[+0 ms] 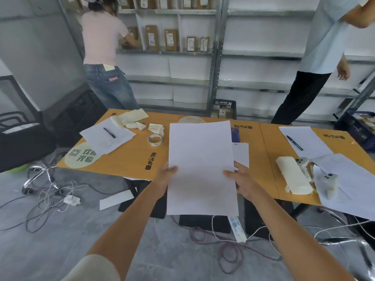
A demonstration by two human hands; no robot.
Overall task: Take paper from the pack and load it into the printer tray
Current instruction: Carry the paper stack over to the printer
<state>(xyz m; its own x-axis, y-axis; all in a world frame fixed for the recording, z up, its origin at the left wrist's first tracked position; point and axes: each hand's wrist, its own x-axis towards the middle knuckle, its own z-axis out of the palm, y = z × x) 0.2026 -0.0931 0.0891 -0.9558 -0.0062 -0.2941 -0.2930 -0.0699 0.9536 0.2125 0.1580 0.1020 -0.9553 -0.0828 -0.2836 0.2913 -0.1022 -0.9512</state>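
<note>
A stack of white paper hangs in front of me above the near edge of the orange table. My left hand grips its left edge and my right hand grips its right edge, thumbs on top. Behind the stack, a few more white sheets lie on the table, partly hidden. No printer or tray shows in this view. A dark blue object peeks out behind the stack; I cannot tell whether it is the paper pack.
On the table lie a tape roll, loose sheets with pens, and cloth rolls. Cables and a power strip cover the floor. Two people stand at the shelves behind.
</note>
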